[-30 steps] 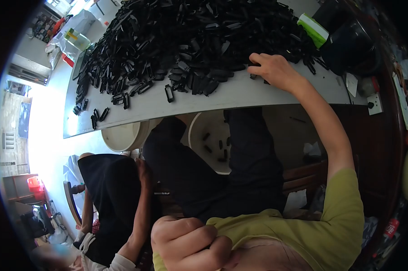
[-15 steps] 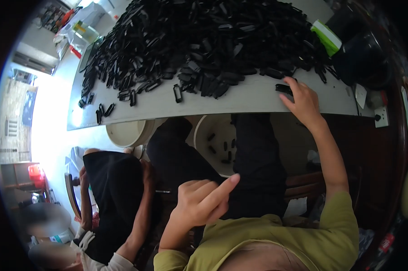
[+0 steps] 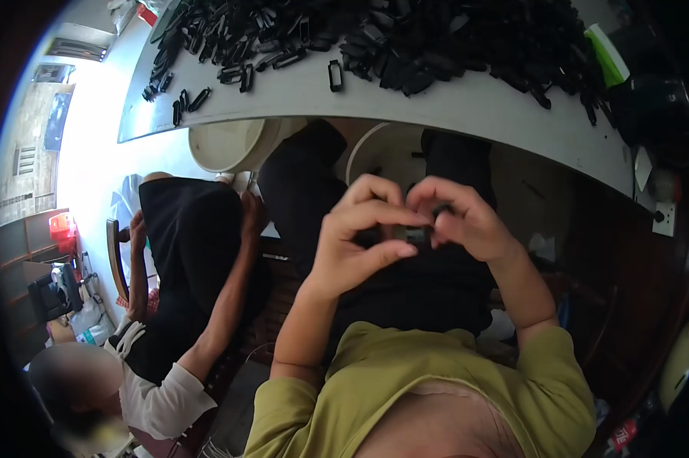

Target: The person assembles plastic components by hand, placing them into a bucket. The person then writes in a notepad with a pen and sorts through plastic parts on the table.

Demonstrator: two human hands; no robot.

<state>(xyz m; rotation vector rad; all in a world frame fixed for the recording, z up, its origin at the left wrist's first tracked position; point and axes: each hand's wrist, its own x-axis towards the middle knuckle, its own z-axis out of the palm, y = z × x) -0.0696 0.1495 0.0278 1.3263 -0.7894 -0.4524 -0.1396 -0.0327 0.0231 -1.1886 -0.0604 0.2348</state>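
Above my lap, my left hand (image 3: pixel 356 240) and my right hand (image 3: pixel 466 221) meet, fingertips close together. A small black plastic piece (image 3: pixel 418 233) is pinched between them, blurred and partly covered by the fingers. My left thumb and forefinger close on its left side, and the right fingers curl round the other side. Beyond my hands, a big heap of similar black plastic pieces (image 3: pixel 428 46) covers the far part of the white table (image 3: pixel 283 103). One open-framed piece (image 3: pixel 335 76) lies singly by the heap's front.
Under the table edge stand a pale round tub (image 3: pixel 226 145) and a second tub (image 3: pixel 363 149) between my legs. Another person (image 3: pixel 184 259) sits to my left, hands by their knees. A green-and-white box (image 3: pixel 608 57) stands at the table's right, near a wall socket (image 3: pixel 664 219).
My right hand has come from the table edge to above my lap with the black piece. My left hand has moved up to meet it. The view has tilted downward.
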